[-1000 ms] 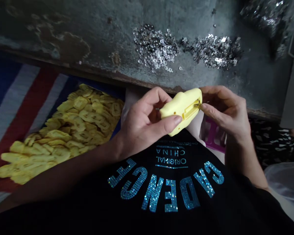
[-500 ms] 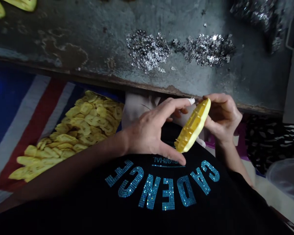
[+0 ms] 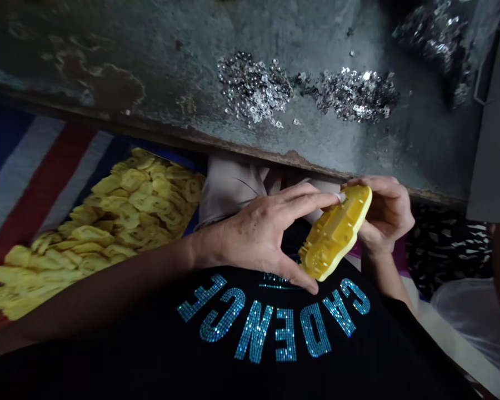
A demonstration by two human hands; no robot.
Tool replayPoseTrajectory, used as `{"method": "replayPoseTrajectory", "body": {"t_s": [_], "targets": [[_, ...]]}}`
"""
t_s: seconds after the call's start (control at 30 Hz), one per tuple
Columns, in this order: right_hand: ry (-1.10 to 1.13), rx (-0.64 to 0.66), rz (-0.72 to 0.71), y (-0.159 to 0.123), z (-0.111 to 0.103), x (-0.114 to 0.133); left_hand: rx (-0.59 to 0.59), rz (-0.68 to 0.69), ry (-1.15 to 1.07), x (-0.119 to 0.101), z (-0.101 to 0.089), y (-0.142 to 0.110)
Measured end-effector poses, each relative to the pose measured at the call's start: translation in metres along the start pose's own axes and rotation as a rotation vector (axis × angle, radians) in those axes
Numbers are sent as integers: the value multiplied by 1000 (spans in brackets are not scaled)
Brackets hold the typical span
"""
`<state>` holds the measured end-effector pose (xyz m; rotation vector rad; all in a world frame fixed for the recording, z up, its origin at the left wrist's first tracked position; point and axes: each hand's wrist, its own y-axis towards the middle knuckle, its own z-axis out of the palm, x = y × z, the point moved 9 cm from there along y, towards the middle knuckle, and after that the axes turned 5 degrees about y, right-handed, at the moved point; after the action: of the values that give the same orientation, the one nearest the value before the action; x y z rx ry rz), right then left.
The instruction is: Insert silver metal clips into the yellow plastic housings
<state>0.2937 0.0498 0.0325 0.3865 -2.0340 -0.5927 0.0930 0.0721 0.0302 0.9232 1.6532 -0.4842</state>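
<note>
A yellow plastic shell [image 3: 331, 236] is tilted in front of my chest, its hollow, ribbed inside facing me and to the left. My right hand [image 3: 385, 214] grips it from behind at its upper right edge, with part of the fingers hidden. My left hand [image 3: 262, 230] spans it from the left: the white-tipped finger lies on its upper end and the thumb is against its lower end. Beyond the hands, two adjoining heaps of small shiny metal clips, a left heap [image 3: 254, 89] and a right heap [image 3: 356, 94], lie on the table.
The worn metal table [image 3: 170, 61] has its front edge just beyond my hands. Many yellow plastic pieces [image 3: 129, 211] lie on a striped sheet [image 3: 41, 183] at the left. A clear bag of metal pieces [image 3: 431, 36] sits at the back right, beside a grey panel [image 3: 494, 144].
The shell has turned so more of its inside faces me, and it has moved slightly down and right. My left finger and thumb have come onto it. The view has shifted a little.
</note>
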Motion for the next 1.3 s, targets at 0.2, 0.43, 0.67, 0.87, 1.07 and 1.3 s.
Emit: {"method": "replayPoseTrajectory", "body": {"t_s": [0.2,0.43,0.67,0.87,1.07,1.3], "targets": [[40,-19,-22,3,-1,3,-29,50,18,-6,-3,-3],[90,-50,-43,2,0,2,-43,98,-68,-11,-6,-1],[312,-200,189,-7,16,-21,-542,-212,-264,14,-38,-20],[458,225,349,26,29,-25,-421,-292,-151,23,-64,1],[673,423,494,46,78,-8,-318,-303,-245,28,-59,8],[847,172,632,6,99,-33,-482,-439,-431,60,-36,-51]]}}
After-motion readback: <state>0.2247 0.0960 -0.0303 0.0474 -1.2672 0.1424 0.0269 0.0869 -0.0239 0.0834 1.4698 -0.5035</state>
